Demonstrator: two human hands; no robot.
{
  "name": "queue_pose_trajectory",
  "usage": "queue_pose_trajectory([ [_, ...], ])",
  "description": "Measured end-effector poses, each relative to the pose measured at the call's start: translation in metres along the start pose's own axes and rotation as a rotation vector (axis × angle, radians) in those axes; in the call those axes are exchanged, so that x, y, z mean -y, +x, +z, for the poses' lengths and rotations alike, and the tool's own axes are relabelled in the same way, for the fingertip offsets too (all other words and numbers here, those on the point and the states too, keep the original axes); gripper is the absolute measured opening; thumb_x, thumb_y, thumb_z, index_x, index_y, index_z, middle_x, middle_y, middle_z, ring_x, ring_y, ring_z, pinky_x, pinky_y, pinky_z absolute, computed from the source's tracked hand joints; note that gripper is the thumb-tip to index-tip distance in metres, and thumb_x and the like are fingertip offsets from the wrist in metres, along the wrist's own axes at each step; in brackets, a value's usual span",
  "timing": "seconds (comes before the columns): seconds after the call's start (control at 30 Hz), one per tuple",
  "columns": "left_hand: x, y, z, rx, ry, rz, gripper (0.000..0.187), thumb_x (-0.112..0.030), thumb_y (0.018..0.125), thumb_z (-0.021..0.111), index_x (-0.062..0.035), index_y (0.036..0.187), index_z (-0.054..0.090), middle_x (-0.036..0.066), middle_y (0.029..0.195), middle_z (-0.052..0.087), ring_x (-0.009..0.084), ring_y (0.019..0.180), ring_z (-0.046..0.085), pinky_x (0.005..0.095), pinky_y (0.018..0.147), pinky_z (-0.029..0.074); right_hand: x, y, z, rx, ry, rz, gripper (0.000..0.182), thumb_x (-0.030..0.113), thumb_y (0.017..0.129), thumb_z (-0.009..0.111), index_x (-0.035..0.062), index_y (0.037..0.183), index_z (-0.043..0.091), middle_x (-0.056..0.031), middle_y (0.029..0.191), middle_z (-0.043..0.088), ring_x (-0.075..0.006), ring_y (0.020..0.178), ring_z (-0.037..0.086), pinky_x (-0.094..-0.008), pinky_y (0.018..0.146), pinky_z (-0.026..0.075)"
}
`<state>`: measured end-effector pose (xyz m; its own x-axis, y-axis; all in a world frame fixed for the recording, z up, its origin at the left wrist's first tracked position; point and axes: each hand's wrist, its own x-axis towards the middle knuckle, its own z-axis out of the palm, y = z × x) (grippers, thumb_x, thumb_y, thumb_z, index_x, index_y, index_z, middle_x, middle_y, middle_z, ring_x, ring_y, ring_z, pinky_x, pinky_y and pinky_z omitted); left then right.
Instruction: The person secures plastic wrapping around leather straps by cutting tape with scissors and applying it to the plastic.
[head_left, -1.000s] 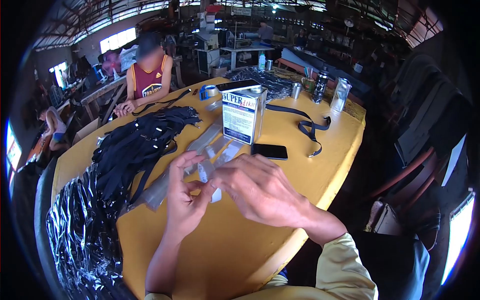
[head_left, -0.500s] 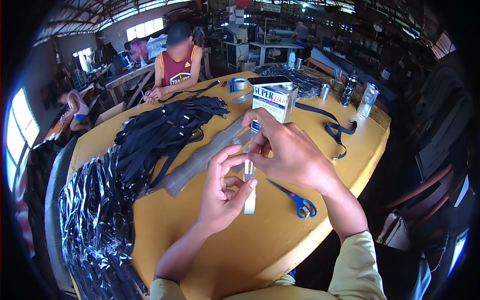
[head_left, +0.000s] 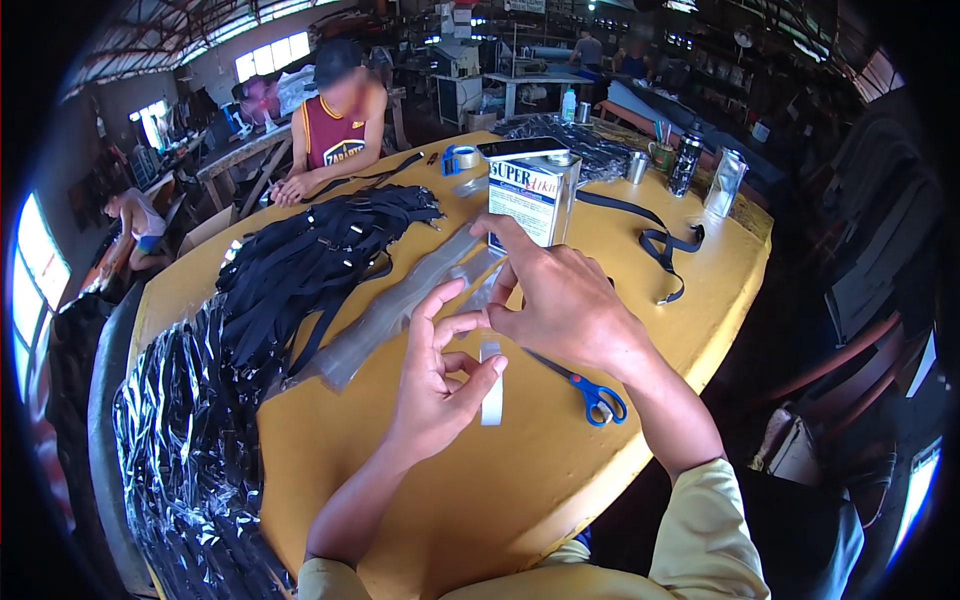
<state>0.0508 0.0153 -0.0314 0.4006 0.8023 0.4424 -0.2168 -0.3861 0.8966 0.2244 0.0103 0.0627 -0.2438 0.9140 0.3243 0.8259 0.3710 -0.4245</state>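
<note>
A narrow whitish strip (head_left: 491, 408) stands upright in front of me, between my hands. My left hand (head_left: 440, 385) pinches it, with the thumb on its middle and the index fingertip near its top. My right hand (head_left: 570, 305) comes from above, thumb and fingers pinched at the strip's upper end, with its index finger stretched out. The two hands meet there, so the very top of the strip is hidden. Scissors with blue handles (head_left: 598, 400) lie on the table beside my right forearm, their blades partly behind that hand.
On the yellow table (head_left: 390, 510) lie a pile of black straps (head_left: 320, 260), plastic-wrapped bundles (head_left: 190, 420) and a clear plastic sleeve (head_left: 400, 315). A contact cement can (head_left: 525, 205) with a phone (head_left: 522, 148) on top stands ahead. A co-worker (head_left: 340, 125) sits across the table.
The view has shifted slightly, moving the table things a little left and up. Both hands stay together at the strip; the shiny gold-coloured spot on it no longer shows.
</note>
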Motion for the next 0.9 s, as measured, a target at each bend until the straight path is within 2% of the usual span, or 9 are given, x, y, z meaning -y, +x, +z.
queue_pose_trajectory([
  [0.13, 0.003, 0.002, -0.001, -0.021, -0.021, 0.023, 0.076, 0.007, 0.091, 0.064, -0.0067, 0.152, 0.021, 0.018, 0.129, 0.058, 0.0092, 0.083, 0.067, 0.0190, 0.067, 0.053, -0.013, -0.009, 0.000, -0.166, -0.024, -0.009, 0.073, 0.019, 0.079, 0.077, 0.0036, 0.141, 0.043, -0.0170, 0.095, 0.074, -0.0336, 0.081, 0.074, -0.0433, 0.076, 0.056],
  [0.27, 0.000, 0.001, -0.003, -0.013, -0.079, 0.106, 0.073, 0.008, 0.092, 0.062, -0.0058, 0.152, 0.023, 0.019, 0.130, 0.057, 0.0113, 0.088, 0.067, 0.0221, 0.072, 0.057, -0.041, -0.037, -0.003, -0.208, 0.177, 0.166, 0.061, 0.033, 0.084, 0.079, 0.0036, 0.132, 0.056, -0.0140, 0.102, 0.075, -0.0297, 0.080, 0.074, -0.0399, 0.073, 0.056],
  [0.33, -0.004, -0.001, -0.003, 0.006, -0.080, 0.127, 0.075, 0.009, 0.090, 0.062, -0.0054, 0.152, 0.022, 0.021, 0.132, 0.056, 0.0127, 0.087, 0.068, 0.0225, 0.071, 0.057, -0.058, -0.059, 0.001, -0.104, 0.123, 0.301, 0.046, 0.030, 0.086, 0.077, 0.0072, 0.123, 0.063, -0.0136, 0.103, 0.075, -0.0319, 0.077, 0.073, -0.0413, 0.074, 0.056],
  [0.4, -0.008, -0.003, -0.006, 0.016, -0.067, 0.153, 0.076, 0.010, 0.089, 0.063, -0.0050, 0.152, 0.022, 0.022, 0.134, 0.055, 0.0142, 0.086, 0.069, 0.0229, 0.070, 0.058, -0.096, -0.088, 0.027, 0.021, -0.102, 0.270, 0.032, 0.024, 0.086, 0.076, 0.0073, 0.112, 0.067, -0.0079, 0.084, 0.075, -0.0213, 0.067, 0.071, -0.0360, 0.064, 0.054],
  [0.47, -0.011, -0.003, -0.006, 0.067, -0.054, 0.218, 0.079, 0.011, 0.087, 0.065, -0.0038, 0.151, 0.021, 0.024, 0.136, 0.052, 0.0175, 0.084, 0.071, 0.0228, 0.066, 0.058, -0.115, -0.114, 0.042, 0.307, -0.206, 0.435, 0.029, 0.024, 0.085, 0.073, 0.0083, 0.108, 0.066, -0.0092, 0.086, 0.074, -0.0289, 0.076, 0.071, -0.0415, 0.073, 0.054],
  [0.5, -0.011, -0.003, -0.004, 0.036, -0.077, 0.245, 0.075, 0.009, 0.087, 0.067, -0.0043, 0.149, 0.026, 0.019, 0.136, 0.055, 0.0114, 0.080, 0.070, 0.0181, 0.061, 0.054, -0.126, -0.126, 0.050, 0.330, -0.212, 0.426, 0.030, 0.024, 0.084, 0.073, 0.0085, 0.109, 0.066, -0.0099, 0.087, 0.074, -0.0301, 0.079, 0.071, -0.0425, 0.075, 0.054],
  [0.73, -0.013, -0.001, -0.012, 0.070, -0.048, 0.379, 0.075, 0.012, 0.085, 0.067, -0.0024, 0.147, 0.029, 0.024, 0.134, 0.054, 0.0137, 0.083, 0.071, 0.0184, 0.059, 0.055, -0.145, -0.146, 0.076, 0.255, -0.156, 0.442, 0.038, 0.016, 0.078, 0.073, 0.0040, 0.112, 0.061, -0.0154, 0.081, 0.071, -0.0330, 0.077, 0.070, -0.0419, 0.074, 0.055],
  [0.83, -0.016, -0.001, -0.012, 0.099, -0.034, 0.395, 0.081, 0.015, 0.083, 0.064, -0.0028, 0.150, 0.021, 0.027, 0.133, 0.052, 0.0218, 0.092, 0.071, 0.0256, 0.062, 0.062, -0.146, -0.141, 0.075, 0.257, -0.203, 0.483, 0.040, 0.014, 0.076, 0.073, 0.0034, 0.113, 0.061, -0.0165, 0.078, 0.070, -0.0335, 0.076, 0.070, -0.0424, 0.072, 0.055],
  [0.9, -0.015, -0.001, -0.008, 0.003, -0.048, 0.430, 0.077, 0.013, 0.083, 0.068, -0.0026, 0.147, 0.029, 0.025, 0.136, 0.053, 0.0150, 0.092, 0.070, 0.0181, 0.059, 0.057, -0.150, -0.138, 0.075, 0.279, -0.156, 0.460, 0.046, 0.014, 0.074, 0.073, 0.0020, 0.117, 0.061, -0.0178, 0.078, 0.070, -0.0341, 0.073, 0.070, -0.0423, 0.071, 0.054],
])
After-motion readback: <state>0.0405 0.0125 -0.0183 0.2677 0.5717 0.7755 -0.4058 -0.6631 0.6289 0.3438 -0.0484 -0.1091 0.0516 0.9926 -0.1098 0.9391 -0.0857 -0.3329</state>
